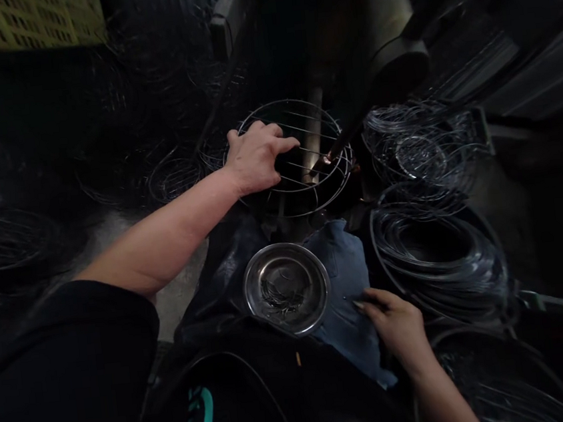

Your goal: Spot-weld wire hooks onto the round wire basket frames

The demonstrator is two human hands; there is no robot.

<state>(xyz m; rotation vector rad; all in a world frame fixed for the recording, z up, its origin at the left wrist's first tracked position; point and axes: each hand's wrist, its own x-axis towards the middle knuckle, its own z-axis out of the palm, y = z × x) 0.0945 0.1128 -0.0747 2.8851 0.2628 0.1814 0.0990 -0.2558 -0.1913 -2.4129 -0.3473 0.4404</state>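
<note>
Left hand [256, 156] is clamped over the left rim of a round wire rack [303, 182], fingers curled across its cross wires; the rack sits far of centre, a dark rod [348, 133] slanting down from the right with its tip touching one wire; this looks like the joining stage, the rack held steady at the tip; moving to another crossing would call for a firm grip and fingers well off that tip. Right hand [396, 323] rests its fingertips on a blue cloth [340, 265], near right; whether it pinches anything I cannot tell; a steel bowl [267, 269] of small wire bits lies just beside it; wire hoops [438, 261] are stacked to the right.
</note>
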